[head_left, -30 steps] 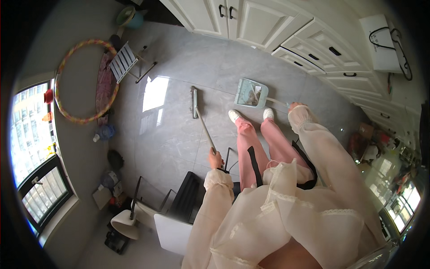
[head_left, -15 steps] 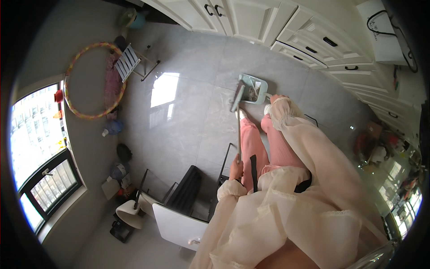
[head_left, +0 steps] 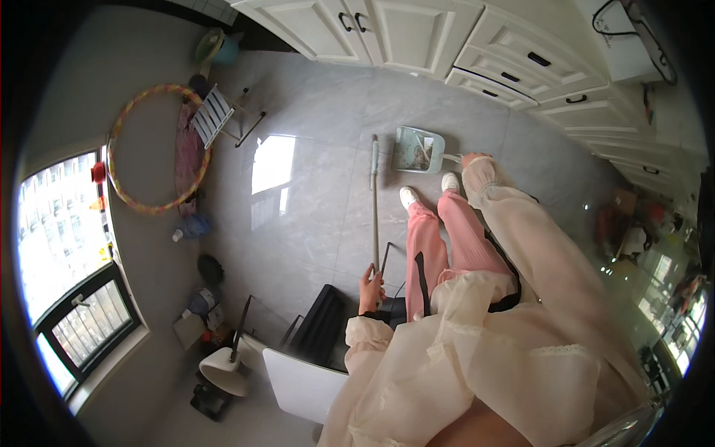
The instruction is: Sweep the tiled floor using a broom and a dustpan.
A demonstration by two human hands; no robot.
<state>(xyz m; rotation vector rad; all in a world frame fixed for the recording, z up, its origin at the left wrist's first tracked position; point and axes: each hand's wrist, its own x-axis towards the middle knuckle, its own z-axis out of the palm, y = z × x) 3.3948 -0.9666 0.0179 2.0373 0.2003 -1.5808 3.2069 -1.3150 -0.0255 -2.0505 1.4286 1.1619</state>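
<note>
My left hand (head_left: 370, 289) is closed around the long handle of a broom (head_left: 375, 201). The broom's narrow head lies on the grey floor to the left of a pale green dustpan (head_left: 407, 151), apart from it. Grey-brown debris (head_left: 421, 154) sits inside the dustpan. My right hand (head_left: 477, 159) grips the short, light handle at the dustpan's right side, with the fingers partly hidden by the ruffled cuff. Below the dustpan are my white shoes.
White cabinets (head_left: 417, 33) line the far side. At the left are a folding stool (head_left: 214, 115) and a hula hoop (head_left: 119, 165) against the wall. A black chair-like object (head_left: 319, 320) and a white board (head_left: 305, 384) stand near my left arm.
The broom head has moved left, from the dustpan's mouth onto the floor, and has turned. My left hand has shifted left with the handle. The dustpan stays nearly in place.
</note>
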